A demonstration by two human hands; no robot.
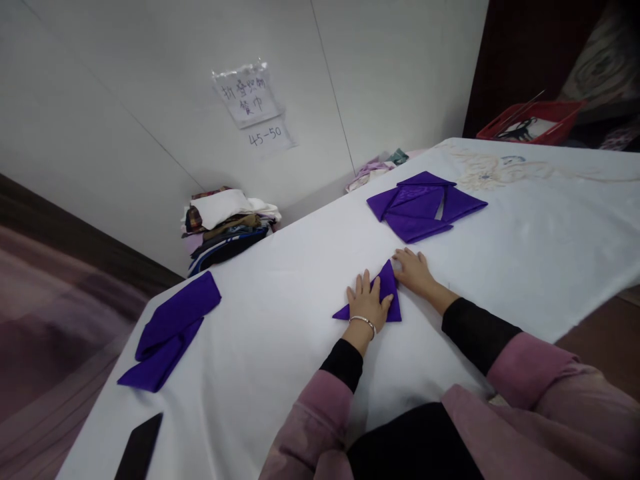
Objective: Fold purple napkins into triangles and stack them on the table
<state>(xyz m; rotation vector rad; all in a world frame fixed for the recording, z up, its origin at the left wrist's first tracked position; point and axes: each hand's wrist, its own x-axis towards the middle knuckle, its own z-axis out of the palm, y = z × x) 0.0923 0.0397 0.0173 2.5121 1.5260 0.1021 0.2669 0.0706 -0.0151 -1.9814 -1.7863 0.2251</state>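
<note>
A purple cloth napkin (pixel 393 308), folded into a triangle, lies on the white-covered table in front of me. My left hand (pixel 369 305) rests flat on it with spread fingers, hiding much of its left half; a silver bracelet circles the wrist. Beside the triangle's upper tip is my right hand (pixel 414 272), palm down on the cloth with fingers stretched forward and apart. Its thumb side is close to the napkin's tip; whether it touches I cannot tell. Farther back, several folded purple napkins (pixel 417 227) lie overlapped in a ring.
More folded purple napkins (pixel 183 308) lie at the table's left end, near a dark flat object (pixel 140 448). Piled clothes (pixel 225 220) stand behind the table by the wall. Handwritten paper signs (pixel 247 97) hang there. At far right is a red basket (pixel 560 113).
</note>
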